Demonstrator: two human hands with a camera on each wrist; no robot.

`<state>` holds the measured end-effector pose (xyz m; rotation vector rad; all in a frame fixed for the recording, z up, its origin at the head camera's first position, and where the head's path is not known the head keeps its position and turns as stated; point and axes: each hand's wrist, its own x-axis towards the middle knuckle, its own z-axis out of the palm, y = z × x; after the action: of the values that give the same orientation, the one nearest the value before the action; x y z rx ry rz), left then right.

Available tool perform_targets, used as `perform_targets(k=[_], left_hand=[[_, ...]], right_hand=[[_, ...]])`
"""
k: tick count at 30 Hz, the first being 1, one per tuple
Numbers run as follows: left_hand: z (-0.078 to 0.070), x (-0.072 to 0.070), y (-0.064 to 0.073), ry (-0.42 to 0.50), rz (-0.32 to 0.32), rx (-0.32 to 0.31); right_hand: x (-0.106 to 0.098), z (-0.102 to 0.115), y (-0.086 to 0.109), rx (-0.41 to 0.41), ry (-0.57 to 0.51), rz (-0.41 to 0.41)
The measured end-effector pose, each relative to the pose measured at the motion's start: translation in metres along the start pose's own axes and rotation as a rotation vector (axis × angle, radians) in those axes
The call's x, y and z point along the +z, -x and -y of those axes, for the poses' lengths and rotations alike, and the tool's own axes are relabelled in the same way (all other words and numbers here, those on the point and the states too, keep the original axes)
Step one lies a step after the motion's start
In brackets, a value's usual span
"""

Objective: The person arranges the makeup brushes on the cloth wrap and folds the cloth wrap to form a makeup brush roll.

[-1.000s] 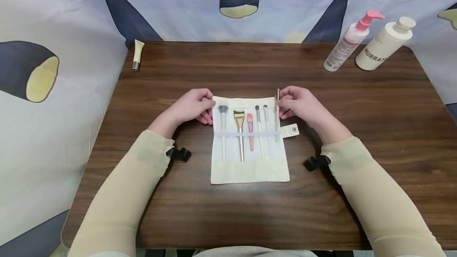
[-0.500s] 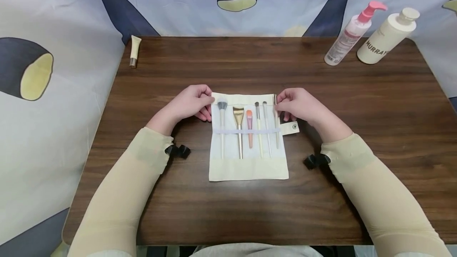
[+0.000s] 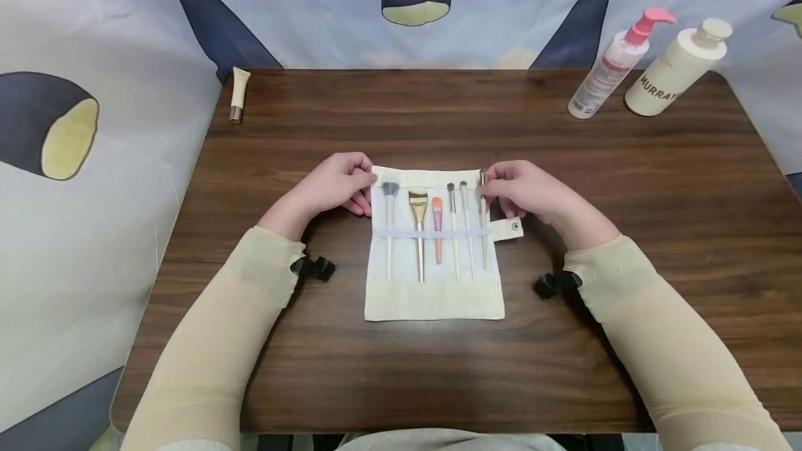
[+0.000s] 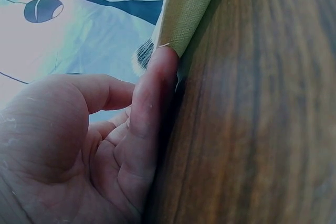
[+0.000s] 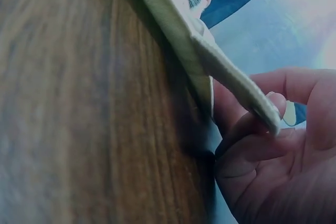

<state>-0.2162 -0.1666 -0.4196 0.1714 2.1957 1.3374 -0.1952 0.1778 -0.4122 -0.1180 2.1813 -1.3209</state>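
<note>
A cream cloth brush roll [image 3: 434,301] lies unrolled, several makeup brushes tucked under its pale elastic band. My left hand [image 3: 338,183] pinches the roll's upper left corner between thumb and fingers; the left wrist view shows the fabric edge [image 4: 191,14] at a fingertip. At the upper right edge, my right hand [image 3: 523,188] pinches the rightmost slim makeup brush [image 3: 484,228] near its head, the thumb in front. Beside it are a grey-bristled brush [image 3: 390,221], a flat gold brush [image 3: 419,228] and a small pink one [image 3: 437,221]. The snap strap [image 3: 507,229] sticks out beneath the right hand.
On the wooden table [image 3: 413,381], a small cream tube [image 3: 239,95] lies at the far left corner. A pink-topped pump bottle [image 3: 610,72] and a white bottle [image 3: 673,74] stand at the back right. Patterned cloth [image 3: 313,5] hangs behind.
The rightmost brush has slid down further through the elastic band, and my right hand has shifted slightly down and left with it. The left hand keeps its corner.
</note>
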Motion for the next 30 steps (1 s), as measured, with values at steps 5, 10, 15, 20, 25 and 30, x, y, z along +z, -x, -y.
perform_targets(k=[5, 10, 15, 20, 25, 30], left_hand=[[0.0011, 0.0004, -0.0009, -0.001, -0.015, 0.013], [0.0036, 0.0015, -0.0019, 0.000, 0.000, -0.002], [0.0041, 0.0023, -0.0021, 0.003, -0.007, 0.009], [0.0051, 0.0039, -0.0011, 0.005, -0.004, -0.004], [0.0045, 0.0043, -0.0005, 0.006, -0.001, -0.007], [0.0019, 0.0024, -0.0008, 0.002, -0.013, 0.005]], right_hand=[[0.0014, -0.0017, -0.0008, -0.017, 0.001, -0.019], [0.0025, -0.0058, -0.0020, 0.016, 0.056, -0.028], [0.0049, -0.0055, -0.0015, 0.041, 0.138, -0.069], [0.0075, -0.0062, -0.0007, 0.050, 0.224, -0.061], [0.0079, -0.0056, -0.0003, 0.049, 0.298, -0.046], [0.0065, -0.0009, 0.0005, 0.043, 0.336, -0.059]])
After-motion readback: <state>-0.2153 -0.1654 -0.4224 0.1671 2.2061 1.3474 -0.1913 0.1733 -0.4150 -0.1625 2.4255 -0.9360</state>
